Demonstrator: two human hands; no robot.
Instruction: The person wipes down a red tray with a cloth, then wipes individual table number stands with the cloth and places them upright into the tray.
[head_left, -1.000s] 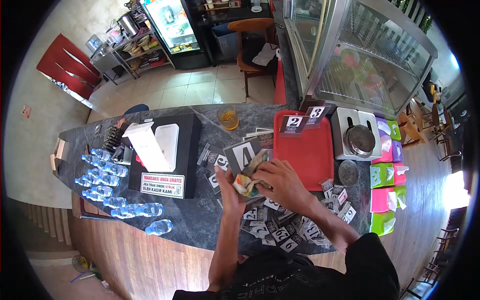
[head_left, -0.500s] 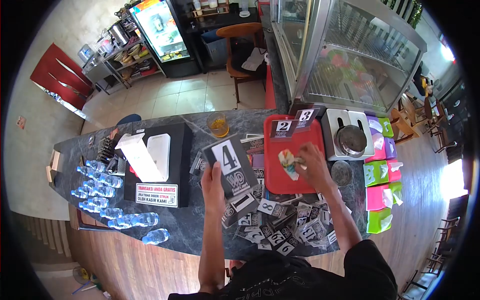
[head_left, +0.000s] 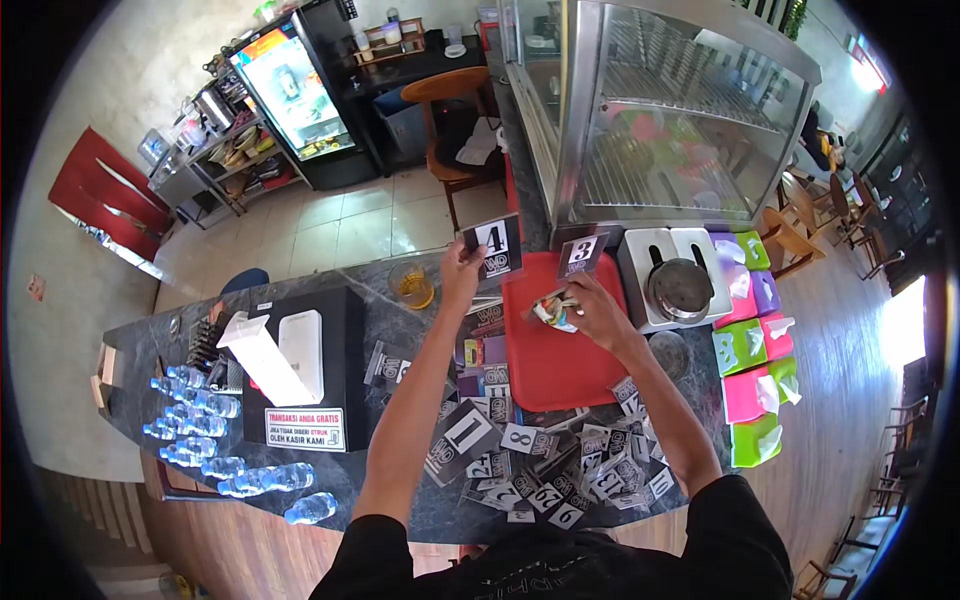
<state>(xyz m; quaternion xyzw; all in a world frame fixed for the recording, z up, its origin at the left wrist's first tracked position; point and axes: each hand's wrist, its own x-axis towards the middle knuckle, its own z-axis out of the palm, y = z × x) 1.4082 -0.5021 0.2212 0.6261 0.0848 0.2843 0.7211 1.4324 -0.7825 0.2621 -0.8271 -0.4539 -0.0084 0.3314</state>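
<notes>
My left hand (head_left: 462, 275) grips the edge of a black-and-white number 4 card (head_left: 495, 247), held up by the far left corner of the red tray (head_left: 565, 375). A crumpled, multicoloured cloth (head_left: 553, 311) is bunched in my closed right hand (head_left: 598, 312), over the tray's far half. Just beyond those fingers, a number 3 card (head_left: 580, 255) overlaps the tray's far rim. The number 2 card is out of sight, in the area the number 4 card covers. Nearer my body lie a number 1 card (head_left: 464, 441) and a loose pile of small number cards (head_left: 600, 465).
A glass of amber liquid (head_left: 412, 287) stands left of the tray. Right of it are a pot on a white stand (head_left: 680, 288), a glass ashtray (head_left: 671, 354) and colourful tissue boxes (head_left: 745, 390). Water bottles (head_left: 265, 480) line the left; a glass display case (head_left: 680, 130) rises behind.
My left hand has carried the number 4 card forward to the tray's far left corner. The right hand, with the cloth, has moved up the tray towards the number 3 card.
</notes>
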